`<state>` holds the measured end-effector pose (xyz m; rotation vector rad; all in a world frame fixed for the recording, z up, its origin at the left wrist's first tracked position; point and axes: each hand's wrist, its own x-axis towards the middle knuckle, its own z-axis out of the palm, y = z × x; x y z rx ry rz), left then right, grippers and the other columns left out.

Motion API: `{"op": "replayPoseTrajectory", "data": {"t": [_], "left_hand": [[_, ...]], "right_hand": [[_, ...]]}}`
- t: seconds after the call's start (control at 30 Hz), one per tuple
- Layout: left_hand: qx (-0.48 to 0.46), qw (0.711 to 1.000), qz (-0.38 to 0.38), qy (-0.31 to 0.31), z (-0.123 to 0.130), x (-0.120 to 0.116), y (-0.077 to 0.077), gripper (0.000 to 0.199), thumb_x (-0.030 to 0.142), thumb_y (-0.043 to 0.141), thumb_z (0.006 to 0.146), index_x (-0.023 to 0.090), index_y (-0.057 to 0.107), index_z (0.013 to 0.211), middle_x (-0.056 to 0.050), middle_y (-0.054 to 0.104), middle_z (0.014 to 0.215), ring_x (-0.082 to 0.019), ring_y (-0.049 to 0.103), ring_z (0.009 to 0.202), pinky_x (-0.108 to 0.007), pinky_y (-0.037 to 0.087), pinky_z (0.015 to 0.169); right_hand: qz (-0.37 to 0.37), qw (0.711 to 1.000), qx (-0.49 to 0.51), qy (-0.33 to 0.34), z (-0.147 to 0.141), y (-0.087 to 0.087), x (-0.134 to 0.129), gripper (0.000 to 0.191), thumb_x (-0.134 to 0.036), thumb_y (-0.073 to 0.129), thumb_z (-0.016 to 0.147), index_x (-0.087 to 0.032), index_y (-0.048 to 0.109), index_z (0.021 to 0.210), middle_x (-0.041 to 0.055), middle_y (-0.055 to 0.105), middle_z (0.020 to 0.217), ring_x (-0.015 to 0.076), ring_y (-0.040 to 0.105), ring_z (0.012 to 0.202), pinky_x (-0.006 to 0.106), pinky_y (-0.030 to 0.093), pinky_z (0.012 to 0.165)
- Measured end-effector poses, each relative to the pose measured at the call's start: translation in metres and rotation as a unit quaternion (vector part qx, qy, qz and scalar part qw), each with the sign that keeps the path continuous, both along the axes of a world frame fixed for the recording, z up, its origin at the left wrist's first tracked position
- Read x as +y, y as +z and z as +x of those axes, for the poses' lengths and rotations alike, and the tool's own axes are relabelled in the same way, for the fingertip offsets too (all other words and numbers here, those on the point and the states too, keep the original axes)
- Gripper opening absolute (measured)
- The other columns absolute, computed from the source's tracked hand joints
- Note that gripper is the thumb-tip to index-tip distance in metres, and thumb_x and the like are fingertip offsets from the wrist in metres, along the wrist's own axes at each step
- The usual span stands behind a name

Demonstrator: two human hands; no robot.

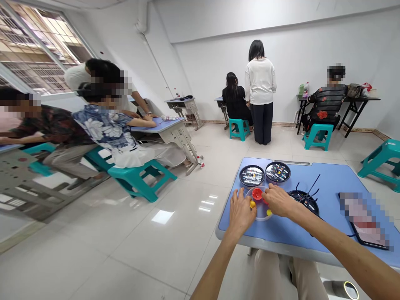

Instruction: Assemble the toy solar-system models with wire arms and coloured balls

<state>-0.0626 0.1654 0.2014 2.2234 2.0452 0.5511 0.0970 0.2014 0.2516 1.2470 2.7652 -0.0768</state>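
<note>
A clear round plastic container (261,216) sits near the left side of the blue desk, between my hands. My left hand (240,211) is at its left rim, with thumb and index finger closed around a small orange-yellow piece (252,204) and the other fingers raised. Reaching in from the right, my right hand (278,201) has its fingertips pinched at a small red piece, mostly covered by the fingers. Another, cup-like red piece (257,193) lies between the hands. A bright yellow piece (269,213) is at the container's right side.
Two round black discs with coloured dots, one left (251,176) and one right (278,171), lie behind the container. A third disc (309,203) has black prongs standing up. A phone-like device (364,221) is at right. Several people sit or stand around; green stools (142,179) stand nearby.
</note>
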Motion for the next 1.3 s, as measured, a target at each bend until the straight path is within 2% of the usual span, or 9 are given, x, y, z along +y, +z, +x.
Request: {"op": "replayPoseTrajectory", "data": {"t": [0.17, 0.27, 0.37, 0.67, 0.83, 1.0, 1.13, 1.23, 1.3], "left_hand": [[0.005, 0.999, 0.036, -0.009, 0.005, 0.007, 0.002, 0.040, 0.023, 0.067, 0.077, 0.017, 0.062, 0.116, -0.017, 0.045, 0.142, -0.038, 0.035, 0.136, -0.054, 0.036, 0.106], [0.028, 0.998, 0.057, -0.004, 0.010, 0.014, 0.003, 0.038, 0.018, 0.064, 0.078, 0.014, 0.062, 0.116, -0.020, 0.044, 0.142, -0.039, 0.035, 0.136, -0.054, 0.036, 0.106], [0.043, 0.996, 0.076, -0.003, 0.013, 0.018, 0.004, 0.036, 0.016, 0.062, 0.079, 0.016, 0.063, 0.116, -0.019, 0.045, 0.142, -0.040, 0.035, 0.136, -0.055, 0.036, 0.105], [0.051, 0.998, 0.046, -0.002, 0.016, 0.023, 0.010, 0.037, 0.028, 0.065, 0.083, 0.016, 0.066, 0.117, -0.020, 0.048, 0.138, -0.037, 0.043, 0.129, -0.050, 0.037, 0.104], [0.053, 0.997, 0.047, 0.001, 0.019, 0.025, 0.011, 0.032, 0.026, 0.060, 0.085, 0.020, 0.068, 0.115, -0.017, 0.050, 0.135, -0.037, 0.042, 0.127, -0.051, 0.036, 0.103], [0.068, 0.997, 0.043, 0.003, 0.023, 0.025, 0.017, 0.031, 0.022, 0.058, 0.085, 0.021, 0.069, 0.114, -0.016, 0.052, 0.132, -0.036, 0.045, 0.123, -0.050, 0.037, 0.100], [0.084, 0.996, 0.041, 0.001, 0.021, 0.025, 0.018, 0.032, 0.031, 0.064, 0.083, 0.023, 0.069, 0.114, -0.015, 0.053, 0.132, -0.037, 0.047, 0.122, -0.050, 0.038, 0.100], [0.086, 0.996, 0.036, 0.002, 0.020, 0.024, 0.015, 0.043, 0.037, 0.074, 0.076, 0.021, 0.067, 0.115, -0.015, 0.051, 0.135, -0.039, 0.043, 0.126, -0.050, 0.037, 0.102], [0.079, 0.996, 0.034, 0.006, 0.022, 0.024, 0.014, 0.050, 0.043, 0.076, 0.073, 0.017, 0.067, 0.114, -0.018, 0.050, 0.136, -0.041, 0.041, 0.129, -0.051, 0.036, 0.103]], "right_hand": [[-0.024, 0.999, 0.021, -0.012, -0.001, 0.007, -0.003, 0.026, -0.011, 0.063, 0.076, -0.010, 0.066, 0.102, 0.0149, 0.072, 0.088, 0.0288, 0.067, 0.087, 0.033, 0.045, 0.072], [-0.037, 0.999, 0.031, -0.022, -0.002, 0.009, -0.005, 0.025, -0.011, 0.060, 0.076, -0.012, 0.066, 0.100, 0.0139, 0.073, 0.088, 0.0268, 0.069, 0.081, 0.029, 0.045, 0.064], [-0.048, 0.997, 0.040, -0.034, -0.003, 0.010, -0.004, 0.025, -0.010, 0.059, 0.077, -0.013, 0.066, 0.101, 0.0121, 0.073, 0.088, 0.0247, 0.069, 0.079, 0.027, 0.044, 0.060], [-0.053, 0.997, 0.043, -0.039, -0.006, 0.007, -0.005, 0.034, -0.005, 0.058, 0.074, -0.008, 0.064, 0.107, 0.0172, 0.070, 0.099, 0.0277, 0.067, 0.094, 0.030, 0.049, 0.075], [-0.048, 0.998, 0.036, -0.036, -0.008, 0.009, -0.010, 0.030, -0.005, 0.059, 0.078, -0.005, 0.064, 0.108, 0.0202, 0.068, 0.105, 0.0302, 0.063, 0.104, 0.033, 0.047, 0.085], [-0.054, 0.997, 0.039, -0.026, -0.010, 0.008, -0.010, 0.023, -0.004, 0.059, 0.079, -0.008, 0.066, 0.100, 0.0181, 0.068, 0.102, 0.0282, 0.063, 0.101, 0.031, 0.046, 0.081], [-0.054, 0.997, 0.053, -0.025, -0.001, 0.017, -0.007, 0.023, -0.005, 0.057, 0.079, -0.010, 0.065, 0.100, 0.0146, 0.069, 0.095, 0.0240, 0.064, 0.089, 0.028, 0.044, 0.070], [-0.057, 0.985, 0.155, -0.057, 0.015, 0.031, -0.003, 0.017, -0.010, 0.053, 0.083, -0.013, 0.064, 0.096, 0.0102, 0.069, 0.091, 0.0200, 0.062, 0.081, 0.028, 0.043, 0.068], [-0.103, 0.941, 0.308, -0.091, 0.027, 0.039, -0.001, 0.018, -0.018, 0.055, 0.085, -0.015, 0.064, 0.100, 0.0065, 0.068, 0.089, 0.0182, 0.060, 0.080, 0.029, 0.044, 0.069]]}}
